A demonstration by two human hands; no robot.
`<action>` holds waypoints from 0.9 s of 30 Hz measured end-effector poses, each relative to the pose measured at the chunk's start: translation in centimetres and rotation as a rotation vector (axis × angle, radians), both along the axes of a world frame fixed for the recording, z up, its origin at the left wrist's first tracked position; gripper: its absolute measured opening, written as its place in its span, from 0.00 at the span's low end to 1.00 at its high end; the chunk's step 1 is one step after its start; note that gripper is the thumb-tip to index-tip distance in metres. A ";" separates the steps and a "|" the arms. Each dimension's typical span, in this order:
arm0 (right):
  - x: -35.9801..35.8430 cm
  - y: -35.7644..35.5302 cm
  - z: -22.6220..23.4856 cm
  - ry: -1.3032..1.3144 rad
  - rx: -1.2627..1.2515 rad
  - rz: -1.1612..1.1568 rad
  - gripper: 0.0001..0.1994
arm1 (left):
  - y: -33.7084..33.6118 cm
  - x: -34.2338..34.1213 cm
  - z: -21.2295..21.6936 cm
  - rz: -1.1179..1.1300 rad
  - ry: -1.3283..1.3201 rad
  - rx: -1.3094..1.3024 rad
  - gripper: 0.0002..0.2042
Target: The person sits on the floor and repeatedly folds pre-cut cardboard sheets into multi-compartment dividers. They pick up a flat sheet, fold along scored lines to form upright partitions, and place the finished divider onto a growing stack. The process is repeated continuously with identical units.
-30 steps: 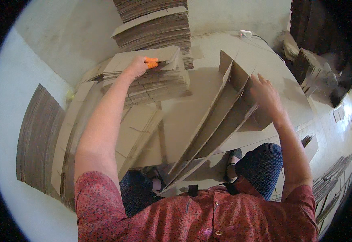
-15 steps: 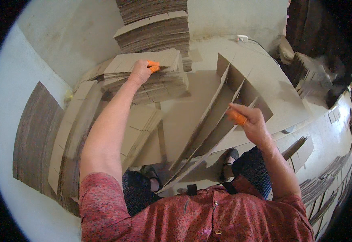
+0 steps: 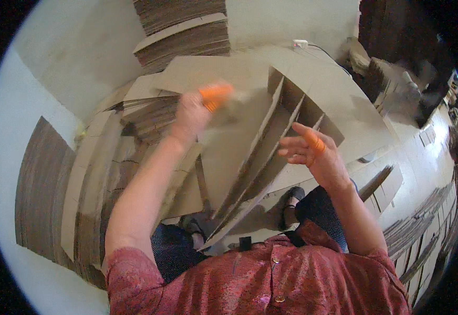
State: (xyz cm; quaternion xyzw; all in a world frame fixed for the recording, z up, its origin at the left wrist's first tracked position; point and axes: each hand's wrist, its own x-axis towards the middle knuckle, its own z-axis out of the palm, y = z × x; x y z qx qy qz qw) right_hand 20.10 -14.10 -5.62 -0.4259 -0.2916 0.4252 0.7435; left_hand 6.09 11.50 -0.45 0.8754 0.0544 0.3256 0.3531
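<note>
My left hand (image 3: pixel 195 113), smeared by motion, is closed on the near edge of a tan cardboard sheet (image 3: pixel 208 68); orange covers wrap its fingertips. That sheet hangs over the far part of the table, beside a stack of slotted cardboard pieces (image 3: pixel 147 118). To the right, several thin cardboard strips (image 3: pixel 263 136) stand on edge, fanned toward my body, with their far ends at a crosswise cardboard strip (image 3: pixel 329 126). Close by the rightmost strips is my right hand (image 3: pixel 321 157), its fingers apart and an orange cover on one of them. Nothing shows in its grip.
Tall cardboard stacks (image 3: pixel 184 44) stand against the back wall, and more stacks (image 3: pixel 42 194) line the left side. A white plug (image 3: pixel 300 44) with a cable lies at the table's far edge. Cardboard bundles (image 3: pixel 418 236) lie on the floor at right.
My left hand has moved right and nearer from the stack, bringing the cardboard sheet with it. My right hand has loosened its pinch on a standing strip and spread its fingers.
</note>
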 end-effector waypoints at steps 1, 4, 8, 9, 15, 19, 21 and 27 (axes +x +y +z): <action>0.5 0.3 -0.3 0.131 0.057 0.044 0.20 | -2.5 0.0 -1.2 -0.219 -0.034 -0.112 0.12; 1.4 0.1 -1.4 -0.175 -0.111 -0.336 0.15 | -9.0 -0.5 -3.3 -0.486 0.077 0.054 0.16; 2.8 -3.3 -1.4 -0.381 -0.034 -0.633 0.11 | -8.5 -1.2 -5.7 -0.005 0.119 -0.269 0.16; 2.4 -3.9 -0.1 -0.176 0.081 -0.633 0.10 | -7.8 -1.5 -6.0 0.112 0.165 -0.408 0.16; 3.7 -7.7 -1.1 -0.392 0.018 -0.709 0.10 | -7.4 -4.0 -4.7 0.135 0.712 -0.037 0.12; 4.2 -9.6 -3.1 -0.511 0.037 -0.681 0.10 | -7.2 -6.4 -5.0 0.146 0.633 0.041 0.11; 3.7 -9.5 -3.3 -0.665 -0.119 -0.697 0.10 | -6.9 -7.4 -5.4 0.134 0.535 0.083 0.10; 3.4 -9.8 -2.3 -0.866 -0.255 -0.678 0.09 | -6.2 -8.6 -5.8 0.193 0.492 -0.043 0.08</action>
